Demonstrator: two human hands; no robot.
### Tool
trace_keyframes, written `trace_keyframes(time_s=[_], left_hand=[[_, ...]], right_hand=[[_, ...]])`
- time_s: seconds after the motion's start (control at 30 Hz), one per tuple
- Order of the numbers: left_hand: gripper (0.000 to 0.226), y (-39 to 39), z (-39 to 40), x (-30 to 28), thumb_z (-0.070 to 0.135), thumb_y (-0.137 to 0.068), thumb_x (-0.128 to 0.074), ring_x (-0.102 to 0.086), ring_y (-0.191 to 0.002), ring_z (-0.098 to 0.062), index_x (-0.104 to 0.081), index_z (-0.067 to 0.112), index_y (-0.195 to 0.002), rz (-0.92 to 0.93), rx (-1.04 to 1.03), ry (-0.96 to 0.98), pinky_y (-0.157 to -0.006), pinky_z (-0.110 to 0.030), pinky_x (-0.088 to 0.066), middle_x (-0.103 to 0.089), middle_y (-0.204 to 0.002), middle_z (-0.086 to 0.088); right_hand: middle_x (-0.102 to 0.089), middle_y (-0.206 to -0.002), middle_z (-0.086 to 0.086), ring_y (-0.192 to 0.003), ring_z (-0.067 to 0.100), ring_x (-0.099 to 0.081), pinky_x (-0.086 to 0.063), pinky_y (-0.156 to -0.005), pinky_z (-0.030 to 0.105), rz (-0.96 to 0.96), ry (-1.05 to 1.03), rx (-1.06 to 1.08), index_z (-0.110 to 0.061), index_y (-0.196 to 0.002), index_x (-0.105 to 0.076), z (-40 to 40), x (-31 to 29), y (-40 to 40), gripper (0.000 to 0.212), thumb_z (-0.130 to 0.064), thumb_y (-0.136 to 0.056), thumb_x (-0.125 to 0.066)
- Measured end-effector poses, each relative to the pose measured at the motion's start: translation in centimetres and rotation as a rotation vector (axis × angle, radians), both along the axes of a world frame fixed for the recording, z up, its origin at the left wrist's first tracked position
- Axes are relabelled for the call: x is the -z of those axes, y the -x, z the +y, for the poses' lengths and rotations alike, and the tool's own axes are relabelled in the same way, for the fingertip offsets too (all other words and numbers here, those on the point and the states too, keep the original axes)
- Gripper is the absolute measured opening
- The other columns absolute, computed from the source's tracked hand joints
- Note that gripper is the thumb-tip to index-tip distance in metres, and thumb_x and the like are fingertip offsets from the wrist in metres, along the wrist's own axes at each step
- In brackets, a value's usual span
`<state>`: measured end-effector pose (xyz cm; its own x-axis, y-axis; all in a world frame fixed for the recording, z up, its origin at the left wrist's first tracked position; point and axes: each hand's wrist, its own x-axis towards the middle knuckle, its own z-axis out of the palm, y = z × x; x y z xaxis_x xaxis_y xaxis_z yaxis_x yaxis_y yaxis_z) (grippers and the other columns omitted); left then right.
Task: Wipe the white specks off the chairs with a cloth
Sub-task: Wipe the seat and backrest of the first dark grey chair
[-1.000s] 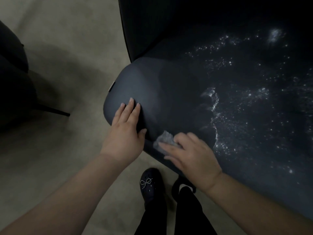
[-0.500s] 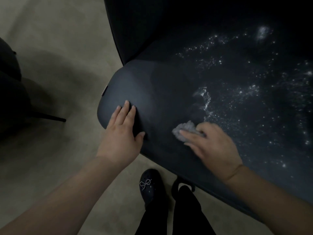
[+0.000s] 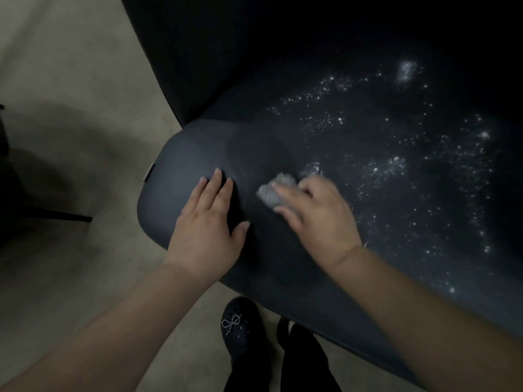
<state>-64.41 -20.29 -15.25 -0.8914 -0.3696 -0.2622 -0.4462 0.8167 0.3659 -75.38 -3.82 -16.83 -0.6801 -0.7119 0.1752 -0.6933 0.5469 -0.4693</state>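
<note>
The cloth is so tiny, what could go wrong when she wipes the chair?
The small cloth under the right hand may just push the white specks around the chair seat, or onto the floor. Many specks lie far right, so some might get missed.

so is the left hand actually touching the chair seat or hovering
Touching. The head view shows the left hand lying flat on the chair seat, its straight fingers spread on the dark surface with no gap showing.
</note>
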Motion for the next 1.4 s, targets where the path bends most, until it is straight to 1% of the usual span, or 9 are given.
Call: trace_keyframes(time_s=[0.17,0.4,0.57,0.7,0.83,1.03,1.2,1.3,1.4], left_hand=[[0.076,0.8,-0.4,-0.1,0.046,-0.089,-0.055,-0.001,-0.147,-0.015,-0.02,0.02,-0.152,0.0,-0.021,0.005,-0.113,-0.023,0.001,-0.006,-0.161,0.005],[0.078,2.1,0.0,-0.1,0.047,-0.088,-0.054,-0.001,-0.147,-0.016,-0.02,0.018,-0.152,0.01,-0.019,-0.014,-0.115,-0.024,0.001,-0.006,-0.161,0.002],[0.084,3.1,-0.9,0.2,0.056,-0.084,-0.053,0.001,-0.147,-0.015,-0.017,0.022,-0.153,0.001,-0.039,-0.03,-0.115,-0.028,-0.003,-0.003,-0.161,0.005],[0.094,4.2,-0.7,0.1,0.063,-0.079,-0.053,0.005,-0.147,-0.012,-0.012,0.025,-0.153,-0.009,-0.057,-0.05,-0.114,-0.032,-0.009,0.002,-0.161,0.008],[0.098,5.0,-0.4,0.0,0.068,-0.075,-0.05,0.007,-0.146,-0.011,-0.009,0.025,-0.153,0.005,-0.05,-0.062,-0.114,-0.029,-0.005,0.005,-0.16,0.009],[0.101,6.5,-0.6,0.1,0.069,-0.076,-0.053,0.012,-0.145,-0.009,-0.005,0.024,-0.153,0.015,-0.042,-0.038,-0.113,-0.025,0.002,0.009,-0.16,0.009],[0.105,7.7,-0.5,0.1,0.067,-0.075,-0.059,0.013,-0.143,-0.007,-0.003,0.023,-0.153,-0.003,-0.039,-0.025,-0.112,-0.023,0.007,0.01,-0.16,0.008],[0.107,7.9,-0.8,0.1,0.067,-0.074,-0.06,0.014,-0.143,-0.006,-0.002,0.024,-0.153,-0.015,-0.032,-0.023,-0.112,-0.022,0.009,0.011,-0.159,0.01],[0.11,8.2,-1.5,0.0,0.068,-0.072,-0.061,0.019,-0.138,0.0,0.0,0.025,-0.153,-0.025,-0.049,-0.038,-0.112,-0.022,0.01,0.013,-0.159,0.011]], right_hand=[[-0.052,-0.088,0.013,-0.077,0.03,-0.051,-0.05,-0.067,0.041,-0.011,0.04,0.355,-0.018,-0.12,-0.067,3.8,0.3,3.8,0.035,-0.02,-0.085,-0.071],[-0.054,-0.085,0.014,-0.075,0.031,-0.053,-0.05,-0.064,0.036,0.002,0.005,0.029,-0.013,-0.115,-0.07,-0.8,-0.2,3.5,0.037,-0.018,-0.079,-0.076],[-0.053,-0.093,0.016,-0.082,0.031,-0.053,-0.051,-0.073,0.044,-0.016,0.032,0.347,-0.016,-0.123,-0.065,1.8,0.1,7.4,0.036,-0.02,-0.087,-0.069],[-0.052,-0.093,0.011,-0.081,0.025,-0.052,-0.051,-0.073,0.036,-0.06,0.05,0.211,-0.017,-0.122,-0.065,1.2,0.0,3.6,0.044,-0.019,-0.08,-0.077],[-0.053,-0.092,0.015,-0.083,0.031,-0.053,-0.052,-0.072,0.039,-0.053,0.038,0.109,-0.015,-0.119,-0.067,-2.7,-0.1,7.9,0.041,-0.02,-0.079,-0.076],[-0.045,-0.093,0.003,-0.083,0.026,-0.052,-0.049,-0.077,0.034,-0.025,0.07,0.381,-0.016,-0.122,-0.065,0.8,0.3,10.1,0.037,-0.018,-0.085,-0.07],[-0.052,-0.091,0.01,-0.081,0.024,-0.053,-0.049,-0.074,0.03,-0.088,0.075,0.086,-0.015,-0.116,-0.069,-2.1,0.3,8.9,0.041,-0.02,-0.077,-0.079],[-0.052,-0.094,0.013,-0.083,0.029,-0.054,-0.051,-0.076,0.038,-0.094,0.097,0.21,-0.014,-0.117,-0.069,-3.1,0.6,13.1,0.037,-0.019,-0.081,-0.075],[-0.046,-0.097,0.003,-0.087,0.022,-0.053,-0.05,-0.082,0.032,-0.103,0.114,0.395,-0.017,-0.12,-0.066,-0.9,0.5,13.8,0.036,-0.019,-0.085,-0.071]])
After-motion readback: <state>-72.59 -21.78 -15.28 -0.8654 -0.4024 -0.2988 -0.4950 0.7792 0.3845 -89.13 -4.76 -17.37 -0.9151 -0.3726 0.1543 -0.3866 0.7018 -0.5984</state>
